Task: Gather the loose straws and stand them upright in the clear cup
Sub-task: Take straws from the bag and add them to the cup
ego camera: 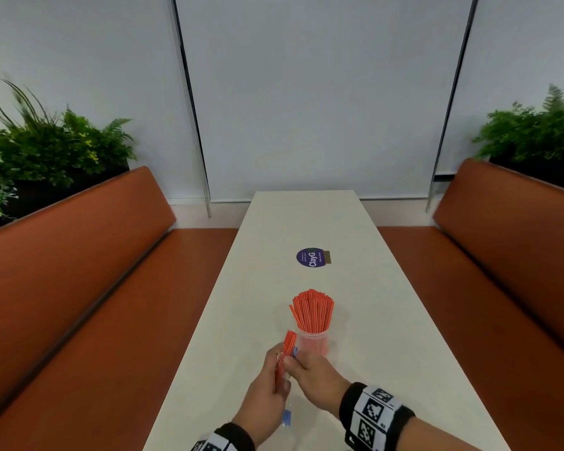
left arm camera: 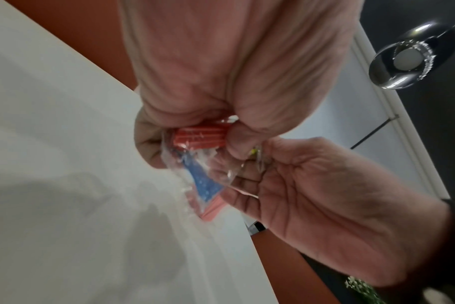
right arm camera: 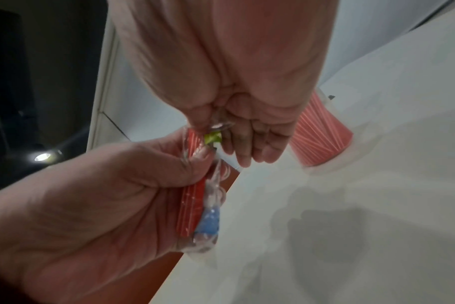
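Observation:
A clear cup (ego camera: 314, 342) stands on the white table (ego camera: 355, 255), packed with upright red straws (ego camera: 312, 309); it also shows in the right wrist view as the cup (right arm camera: 325, 133). Just left of it, my left hand (ego camera: 279, 377) grips a bundle of red straws (ego camera: 288, 343) that sits in a clear plastic bag with a blue label (ego camera: 286, 418). My right hand (ego camera: 294, 362) pinches the bag's plastic near the bundle's upper end. The left wrist view shows the bundle's end (left arm camera: 199, 139) under my curled fingers and the crumpled bag (left arm camera: 203, 181).
The table is long and narrow, with a round purple sticker (ego camera: 311, 258) beyond the cup. Orange benches (ego camera: 95, 288) run along both sides, and plants (ego camera: 46, 148) stand behind the backrests. The table's left edge lies close to my left hand.

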Demonstrator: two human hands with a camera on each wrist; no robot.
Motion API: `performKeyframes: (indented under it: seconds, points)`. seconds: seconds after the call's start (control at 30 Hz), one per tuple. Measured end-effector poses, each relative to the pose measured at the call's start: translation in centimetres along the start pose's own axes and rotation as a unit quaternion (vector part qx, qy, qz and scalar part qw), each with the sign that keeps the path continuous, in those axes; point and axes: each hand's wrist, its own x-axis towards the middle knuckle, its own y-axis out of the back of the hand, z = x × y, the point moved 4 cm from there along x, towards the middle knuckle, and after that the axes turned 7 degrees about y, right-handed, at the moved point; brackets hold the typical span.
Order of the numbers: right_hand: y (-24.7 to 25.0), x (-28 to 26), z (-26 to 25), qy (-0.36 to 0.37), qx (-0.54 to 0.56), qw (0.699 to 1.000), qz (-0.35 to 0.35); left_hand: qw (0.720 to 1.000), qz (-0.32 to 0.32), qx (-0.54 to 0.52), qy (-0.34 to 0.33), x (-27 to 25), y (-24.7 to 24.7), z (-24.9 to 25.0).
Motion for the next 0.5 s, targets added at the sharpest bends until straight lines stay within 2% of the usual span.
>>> performKeyframes:
  seconds: [0.1, 0.2, 0.37, 0.5]
  points:
    - [0.8, -0.2, -0.8, 0.038, 0.027, 0.998, 0.035, 0.999, 0.029, 0.011, 0.013, 0.2, -0.1, -0.4]
    - [1.4, -0.1, -1.3, 0.042, 0.067, 0.995, 0.064, 0.999, 0.035, 0.004, 0.022, 0.3, -0.2, -0.3]
    - [0.5, -0.7, -1.7, 0.051, 0.022, 0.997, 0.047, 0.999, 0.003, -0.052, -0.003, -0.4, -0.5, 1.2]
    - [-0.1, -1.8, -1.3, 0.016, 0.010, 1.000, -0.010, 0.998, -0.003, -0.052, -0.029, -0.4, -0.6, 0.8]
